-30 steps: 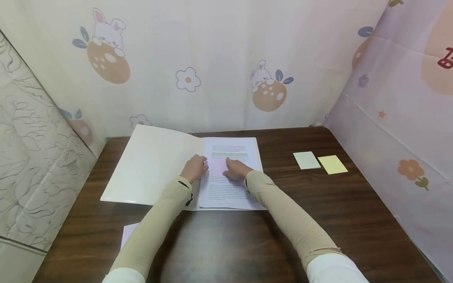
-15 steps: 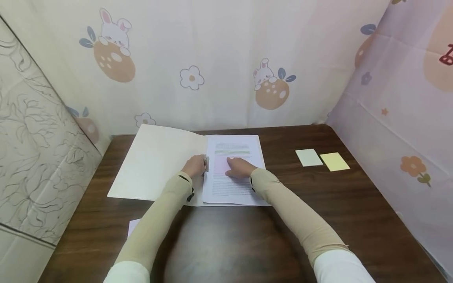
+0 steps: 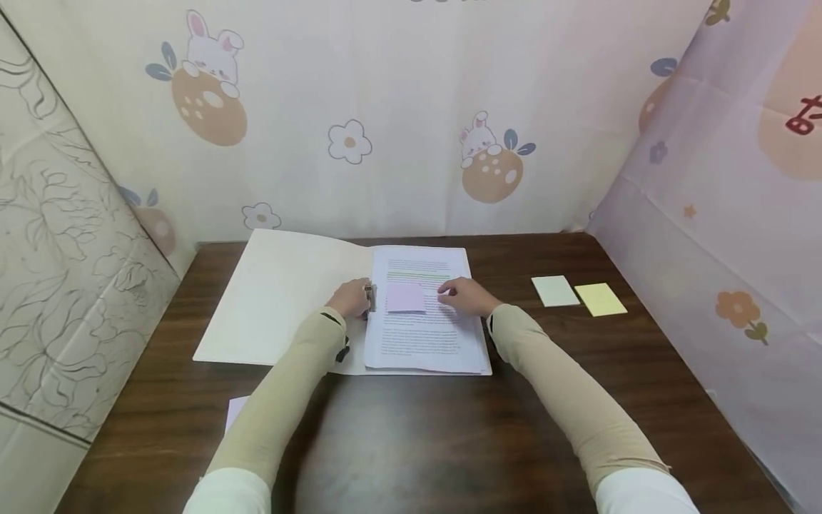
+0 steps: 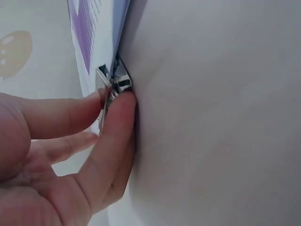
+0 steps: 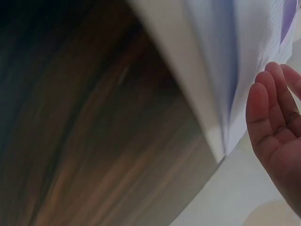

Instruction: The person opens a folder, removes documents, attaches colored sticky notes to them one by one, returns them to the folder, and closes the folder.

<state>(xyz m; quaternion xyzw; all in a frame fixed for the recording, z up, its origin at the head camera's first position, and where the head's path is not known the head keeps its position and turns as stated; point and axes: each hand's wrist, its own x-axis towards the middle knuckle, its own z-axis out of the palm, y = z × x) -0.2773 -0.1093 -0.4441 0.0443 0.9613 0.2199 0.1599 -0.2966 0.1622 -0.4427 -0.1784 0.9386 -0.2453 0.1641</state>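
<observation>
An open white folder (image 3: 282, 307) lies on the table with a stack of printed sheets (image 3: 420, 346) on its right side. A lilac sticky note (image 3: 405, 297) sits on the top sheet, just below a line highlighted in green. At the sheets' left edge my left hand (image 3: 349, 298) pinches the metal folder clip (image 4: 121, 77) between thumb and fingers, as the left wrist view shows. My right hand (image 3: 470, 297) hovers over the sheets' right part, fingers slightly bent and holding nothing. In the right wrist view those fingers (image 5: 257, 101) are close to the page.
A pale green note pad (image 3: 555, 291) and a yellow note pad (image 3: 601, 299) lie at the right of the dark wooden table (image 3: 411, 442). Lilac paper (image 3: 235, 410) shows partly beneath my left forearm. A patterned curtain (image 3: 411, 185) hangs along the table's back edge.
My right hand has moved right, off the lilac note, which now shows uncovered. My left hand has shifted slightly left and the metal clip shows at its fingertips.
</observation>
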